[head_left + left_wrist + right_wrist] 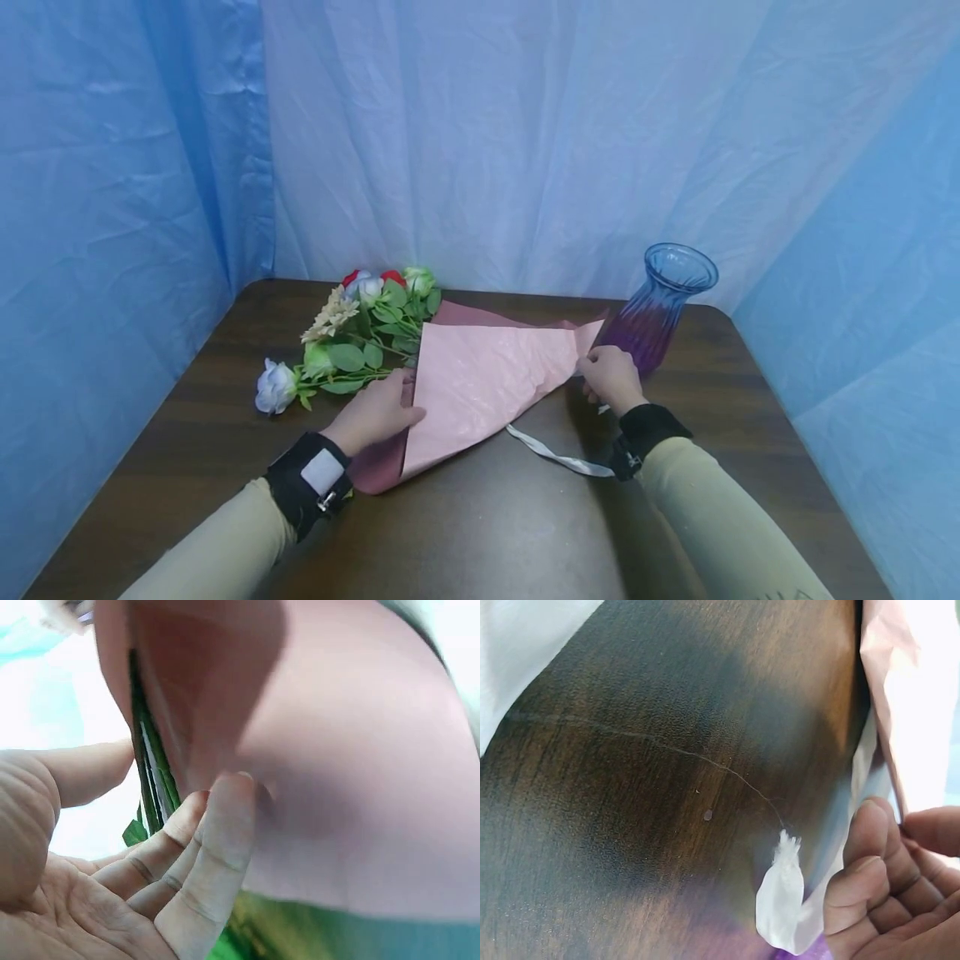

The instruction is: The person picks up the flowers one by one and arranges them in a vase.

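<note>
A sheet of pink wrapping paper [480, 375] lies folded over the stems of a bunch of flowers [360, 333], whose heads stick out at the left. My left hand [378, 412] is at the paper's left edge; in the left wrist view its fingers [232, 817] touch the paper, while the thumb stands apart from them. At the narrow right end, my right hand [611, 379] pinches the paper's edge between thumb and finger. A white ribbon [558, 457] runs out from under the paper, and its frayed end [780, 900] shows beside the right hand.
A blue-to-purple glass vase [652, 317] stands just behind the right hand, close to the paper's tip. The dark wooden table [480, 542] is bounded by blue curtains [487, 150] at the back and both sides.
</note>
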The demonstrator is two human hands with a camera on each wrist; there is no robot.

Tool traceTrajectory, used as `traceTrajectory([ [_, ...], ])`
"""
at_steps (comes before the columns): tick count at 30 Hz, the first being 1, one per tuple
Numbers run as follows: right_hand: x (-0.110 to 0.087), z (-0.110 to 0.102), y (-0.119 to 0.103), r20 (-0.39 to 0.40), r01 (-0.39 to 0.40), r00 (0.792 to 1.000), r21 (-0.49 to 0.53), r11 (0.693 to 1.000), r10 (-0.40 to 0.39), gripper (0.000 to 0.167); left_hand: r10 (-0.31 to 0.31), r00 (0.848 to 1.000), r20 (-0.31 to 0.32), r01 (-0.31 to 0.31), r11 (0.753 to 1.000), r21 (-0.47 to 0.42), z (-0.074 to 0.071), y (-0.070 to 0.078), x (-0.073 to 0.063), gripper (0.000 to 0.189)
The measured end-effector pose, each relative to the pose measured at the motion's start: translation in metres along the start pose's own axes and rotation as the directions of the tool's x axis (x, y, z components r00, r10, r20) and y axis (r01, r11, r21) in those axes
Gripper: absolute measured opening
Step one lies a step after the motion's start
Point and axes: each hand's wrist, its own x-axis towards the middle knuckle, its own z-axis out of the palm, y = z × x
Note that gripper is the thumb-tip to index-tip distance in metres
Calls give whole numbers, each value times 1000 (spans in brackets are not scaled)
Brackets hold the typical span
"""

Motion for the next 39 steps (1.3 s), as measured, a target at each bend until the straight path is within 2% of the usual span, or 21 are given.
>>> traceTrajectory([
  [3,0,0,0,3,-1,1000,0,1000,1,33,3,1000,4,-2,994,-109,0,-1,3,58],
  [8,0,0,1,2,2,1000,-3,1000,-2,32,34,999,-7,-34,973,-226,0,-1,4,48],
  [15,1,0,4,-5,5,1000,10,1000,-5,31,78,997,-18,-79,935,-345,-1,6,-1,27],
  [18,0,1,4,-29,2,1000,37,999,-1,39,128,991,-34,-132,926,-354,-1,7,-2,22],
  [20,0,2,3,-59,5,998,55,998,-2,53,175,984,-45,-179,915,-361,-1,8,-3,20],
  [23,-1,2,-1,-139,51,989,43,998,-45,69,242,968,-65,-249,896,-367,0,10,-4,14],
  [28,-1,3,-10,-265,150,953,4,989,-143,67,310,944,-110,-328,877,-352,1,19,-9,13],
  [32,-6,4,-18,-262,228,939,-14,974,-224,57,369,919,-136,-393,864,-314,7,28,-11,16],
  [37,-14,1,-30,-184,375,912,14,927,-366,54,441,890,-115,-455,852,-258,11,41,-18,21],
  [39,-17,-1,-34,-140,412,905,58,909,-401,55,484,869,-104,-494,838,-233,13,46,-20,23],
])
